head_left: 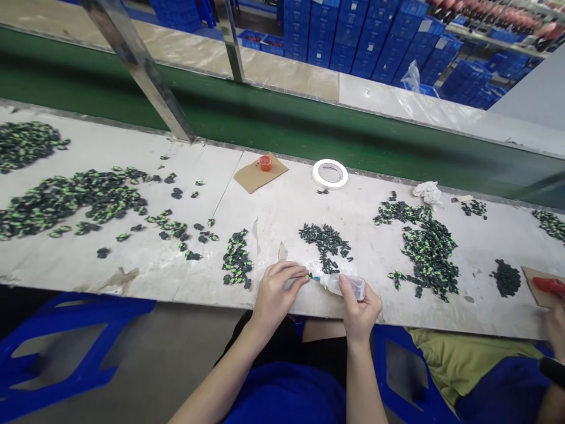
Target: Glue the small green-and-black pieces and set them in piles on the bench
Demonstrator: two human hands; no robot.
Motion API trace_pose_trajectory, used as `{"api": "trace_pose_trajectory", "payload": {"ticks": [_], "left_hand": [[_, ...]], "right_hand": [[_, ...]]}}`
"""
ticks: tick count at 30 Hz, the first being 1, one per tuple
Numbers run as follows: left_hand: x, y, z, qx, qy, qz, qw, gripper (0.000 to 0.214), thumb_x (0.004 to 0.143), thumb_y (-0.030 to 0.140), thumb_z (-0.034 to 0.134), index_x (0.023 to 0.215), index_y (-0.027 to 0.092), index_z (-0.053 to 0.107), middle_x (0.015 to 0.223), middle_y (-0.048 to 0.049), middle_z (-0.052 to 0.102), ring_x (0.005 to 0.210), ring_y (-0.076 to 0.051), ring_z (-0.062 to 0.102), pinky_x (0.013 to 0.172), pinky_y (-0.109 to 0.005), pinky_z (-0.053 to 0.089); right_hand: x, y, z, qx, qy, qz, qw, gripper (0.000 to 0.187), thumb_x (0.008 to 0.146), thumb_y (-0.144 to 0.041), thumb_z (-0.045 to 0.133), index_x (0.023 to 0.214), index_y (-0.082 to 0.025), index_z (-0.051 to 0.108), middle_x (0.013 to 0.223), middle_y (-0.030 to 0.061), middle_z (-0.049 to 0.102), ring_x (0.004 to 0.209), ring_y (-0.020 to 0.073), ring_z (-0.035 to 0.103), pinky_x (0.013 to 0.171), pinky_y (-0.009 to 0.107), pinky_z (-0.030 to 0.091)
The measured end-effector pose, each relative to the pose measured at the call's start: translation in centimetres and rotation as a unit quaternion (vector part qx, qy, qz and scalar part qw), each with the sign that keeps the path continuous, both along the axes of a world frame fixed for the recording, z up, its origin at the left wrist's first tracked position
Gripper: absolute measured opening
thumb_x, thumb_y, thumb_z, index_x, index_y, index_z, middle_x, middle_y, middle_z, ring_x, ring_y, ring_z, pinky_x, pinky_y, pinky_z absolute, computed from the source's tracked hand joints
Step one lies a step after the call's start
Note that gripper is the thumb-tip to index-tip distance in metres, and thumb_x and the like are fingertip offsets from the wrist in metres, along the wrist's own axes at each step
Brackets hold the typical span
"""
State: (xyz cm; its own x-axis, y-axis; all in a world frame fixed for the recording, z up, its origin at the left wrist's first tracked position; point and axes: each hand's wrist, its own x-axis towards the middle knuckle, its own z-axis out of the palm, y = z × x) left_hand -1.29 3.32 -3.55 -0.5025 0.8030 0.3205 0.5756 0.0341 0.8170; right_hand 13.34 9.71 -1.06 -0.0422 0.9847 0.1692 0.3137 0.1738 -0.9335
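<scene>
Near the table's front edge, my left hand (282,285) pinches a small dark part with green marks (310,275) between thumb and fingertips. My right hand (359,306) is closed around a clear squeeze bottle (348,287), tilted nearly flat. Its blue nozzle (316,278) points left at the small part; whether they touch I cannot tell. Just beyond the bottle lies a pile of short dark cylindrical pieces (326,240). Left of my left hand is a small heap of black-and-green parts (237,259).
Larger black-and-green heaps lie at left (88,197) and right (430,256). A tape roll (316,175) and a cardboard piece (247,178) with a red cup (265,163) stand at the back. A co-worker's hand (555,330) is at far right. A metal post (145,76) rises at back left.
</scene>
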Motion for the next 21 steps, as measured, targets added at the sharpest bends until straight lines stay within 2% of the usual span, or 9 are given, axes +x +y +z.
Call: {"api": "trace_pose_trajectory", "payload": {"ticks": [14, 17, 21], "left_hand": [[-0.09, -0.07, -0.07, -0.002, -0.010, 0.000, 1.000, 0.010, 0.079, 0.021, 0.069, 0.087, 0.023, 0.075, 0.085, -0.0040, 0.073, 0.090, -0.022, 0.068, 0.083, -0.037, 0.056], [-0.08, -0.07, 0.02, -0.003, -0.013, -0.003, 1.000, 0.010, 0.080, 0.022, 0.069, 0.087, 0.023, 0.075, 0.085, -0.0040, 0.073, 0.090, -0.022, 0.068, 0.082, -0.036, 0.056], [-0.05, -0.02, 0.00, 0.004, -0.011, -0.002, 1.000, 0.010, 0.079, 0.021, 0.069, 0.087, 0.023, 0.075, 0.084, -0.0040, 0.073, 0.089, -0.022, 0.068, 0.080, -0.035, 0.057]], "right_hand": [[-0.02, 0.01, 0.02, -0.007, -0.006, -0.023, 1.000, 0.041, 0.075, -0.047, 0.067, 0.052, -0.015, 0.055, 0.046, -0.0036, 0.044, 0.046, 0.0094, 0.040, 0.045, 0.023, 0.035], [-0.04, 0.01, 0.01, -0.009, 0.007, -0.033, 0.999, 0.039, 0.074, -0.047, 0.067, 0.053, -0.015, 0.058, 0.047, -0.0025, 0.048, 0.046, 0.0105, 0.043, 0.045, 0.023, 0.036], [-0.07, 0.04, 0.03, -0.015, 0.008, -0.009, 1.000, 0.036, 0.074, -0.045, 0.067, 0.057, -0.013, 0.062, 0.049, -0.0005, 0.054, 0.048, 0.0119, 0.047, 0.047, 0.023, 0.039]]}}
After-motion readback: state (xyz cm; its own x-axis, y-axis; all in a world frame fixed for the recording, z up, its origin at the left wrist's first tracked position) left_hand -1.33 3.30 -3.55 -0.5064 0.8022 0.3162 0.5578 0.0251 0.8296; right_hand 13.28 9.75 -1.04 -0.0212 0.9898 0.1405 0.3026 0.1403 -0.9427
